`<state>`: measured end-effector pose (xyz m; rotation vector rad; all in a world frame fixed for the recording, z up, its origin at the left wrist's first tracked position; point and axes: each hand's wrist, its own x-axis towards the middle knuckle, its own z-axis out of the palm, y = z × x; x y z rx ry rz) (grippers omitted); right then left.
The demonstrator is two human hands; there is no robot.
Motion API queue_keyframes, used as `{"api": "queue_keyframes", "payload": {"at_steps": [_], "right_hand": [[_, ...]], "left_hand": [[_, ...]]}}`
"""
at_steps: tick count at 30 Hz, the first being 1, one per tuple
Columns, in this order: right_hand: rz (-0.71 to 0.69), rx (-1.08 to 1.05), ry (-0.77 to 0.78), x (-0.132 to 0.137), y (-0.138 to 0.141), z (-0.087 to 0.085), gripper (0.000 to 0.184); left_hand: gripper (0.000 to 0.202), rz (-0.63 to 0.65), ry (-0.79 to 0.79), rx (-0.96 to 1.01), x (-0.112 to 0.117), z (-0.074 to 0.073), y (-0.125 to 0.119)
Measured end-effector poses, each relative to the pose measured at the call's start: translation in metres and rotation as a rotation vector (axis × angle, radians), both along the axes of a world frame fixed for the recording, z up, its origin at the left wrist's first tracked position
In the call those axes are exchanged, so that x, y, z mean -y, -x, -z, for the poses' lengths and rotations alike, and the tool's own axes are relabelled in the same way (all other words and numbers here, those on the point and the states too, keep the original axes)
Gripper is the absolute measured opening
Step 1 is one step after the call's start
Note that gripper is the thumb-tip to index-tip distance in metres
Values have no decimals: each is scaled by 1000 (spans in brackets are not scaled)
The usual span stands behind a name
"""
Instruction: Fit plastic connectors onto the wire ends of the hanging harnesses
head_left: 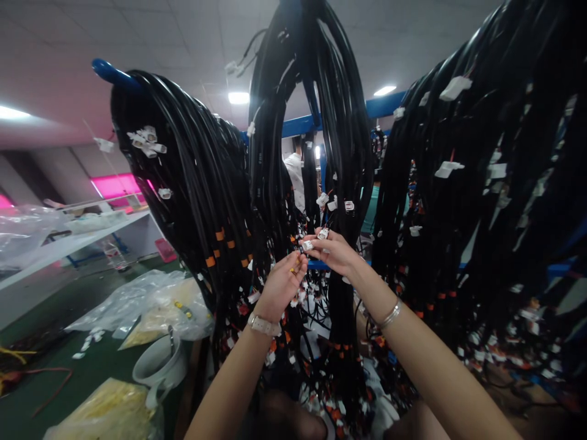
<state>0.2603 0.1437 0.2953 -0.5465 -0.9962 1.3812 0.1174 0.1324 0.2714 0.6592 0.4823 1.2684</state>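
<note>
From the head view, I see the right hand point(337, 252) with fingertips pinched on a white connector point(307, 245), the left hand point(280, 286) just beside it, fingers curled nearly closed around a small yellow piece point(292, 271). Black cable bundles point(265, 165) crowd behind both hands; a mug point(175, 370) stands among plastic bags on the green surface point(107, 360) at left.

Hanging cables point(343, 140) bar the way ahead, leaving nearside room

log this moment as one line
left hand: holding small yellow piece; right hand: holding white connector; behind: hanging black cables; lower left: white cup
</note>
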Motion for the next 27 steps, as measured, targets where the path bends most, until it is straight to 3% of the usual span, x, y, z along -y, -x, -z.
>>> {"api": "queue_keyframes", "payload": {"at_steps": [9, 16, 27], "right_hand": [[-34, -12, -31, 0, -3, 5, 32], [-40, -28, -43, -2, -3, 9, 34], [60, 68, -68, -4, -1, 11, 34]], "left_hand": [[8, 98, -81, -28, -3, -2, -1], [13, 103, -115, -56, -4, -1, -2], [19, -68, -129, -172, -1, 0, -5]]}}
